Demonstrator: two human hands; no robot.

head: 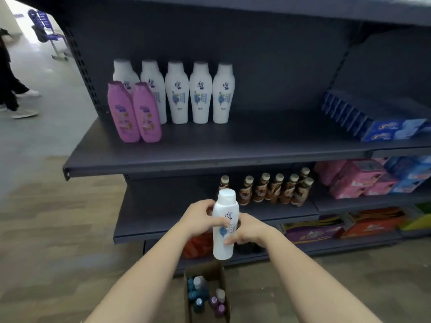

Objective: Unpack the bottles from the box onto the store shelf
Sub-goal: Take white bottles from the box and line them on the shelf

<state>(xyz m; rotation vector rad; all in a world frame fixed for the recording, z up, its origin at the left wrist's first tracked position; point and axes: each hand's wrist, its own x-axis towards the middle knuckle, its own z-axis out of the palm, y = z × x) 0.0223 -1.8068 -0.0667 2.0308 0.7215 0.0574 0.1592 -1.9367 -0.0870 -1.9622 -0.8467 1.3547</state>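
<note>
I hold one white bottle (224, 226) with a blue flower label upright in both hands, above the box and below the dark store shelf (233, 145). My left hand (202, 217) grips its upper half from the left. My right hand (249, 229) grips its lower half from the right. On the floor under my arms stands an open cardboard box (205, 273) with several small blue and purple bottles (204, 297) inside. At the shelf's back left stand several matching white bottles (200, 94), with two pink bottles (134, 111) in front of them.
Blue toothpaste boxes (382, 130) lie at the shelf's right end. Brown drink bottles (275, 188) and pink packs (356, 178) fill the shelf below. Coloured packs (349, 224) sit on the lowest shelf. A person's legs (11, 89) are at the far left.
</note>
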